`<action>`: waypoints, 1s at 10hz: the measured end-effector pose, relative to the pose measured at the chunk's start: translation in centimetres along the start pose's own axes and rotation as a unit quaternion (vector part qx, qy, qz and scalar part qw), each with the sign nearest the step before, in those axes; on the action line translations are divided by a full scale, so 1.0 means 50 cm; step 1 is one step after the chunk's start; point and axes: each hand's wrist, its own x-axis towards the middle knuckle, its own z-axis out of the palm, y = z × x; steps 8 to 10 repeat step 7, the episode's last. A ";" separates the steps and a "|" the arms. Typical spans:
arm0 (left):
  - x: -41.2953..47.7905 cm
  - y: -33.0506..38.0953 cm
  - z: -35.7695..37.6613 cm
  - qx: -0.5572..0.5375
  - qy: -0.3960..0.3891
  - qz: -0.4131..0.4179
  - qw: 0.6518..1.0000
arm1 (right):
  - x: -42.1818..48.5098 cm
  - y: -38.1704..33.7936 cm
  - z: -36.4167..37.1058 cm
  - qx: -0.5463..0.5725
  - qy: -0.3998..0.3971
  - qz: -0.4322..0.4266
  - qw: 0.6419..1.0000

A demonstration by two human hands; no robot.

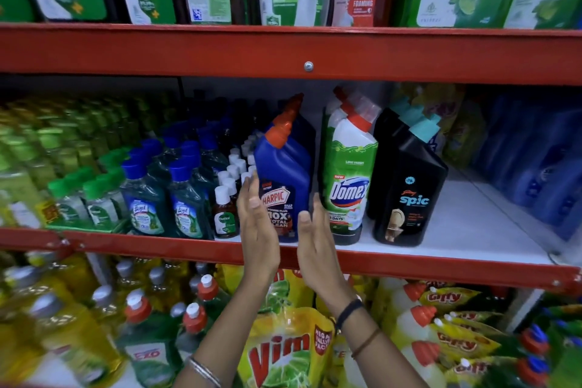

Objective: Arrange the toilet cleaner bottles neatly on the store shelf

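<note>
We see a blue Harpic bottle with an orange cap standing upright at the front edge of the red-edged middle shelf. Our left hand lies flat against the Harpic bottle's left side, fingers open and straight. Our right hand is open just right of it; we cannot tell if it touches. Right of the Harpic bottle stand a green Domex bottle, then a black Spic bottle.
</note>
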 end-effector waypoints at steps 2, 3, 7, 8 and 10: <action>0.009 -0.010 -0.017 0.027 -0.043 -0.042 0.998 | 0.026 0.007 0.011 0.033 0.037 -0.007 0.999; 0.010 -0.010 -0.020 0.023 -0.052 -0.043 0.997 | 0.024 0.004 0.011 0.031 0.042 -0.005 0.999; -0.006 0.030 -0.011 0.122 -0.079 0.173 0.974 | -0.051 0.017 -0.044 0.016 0.072 0.010 0.997; -0.006 0.030 -0.011 0.122 -0.079 0.173 0.974 | -0.051 0.017 -0.044 0.016 0.072 0.010 0.997; -0.006 0.030 -0.011 0.122 -0.079 0.173 0.974 | -0.051 0.017 -0.044 0.016 0.072 0.010 0.997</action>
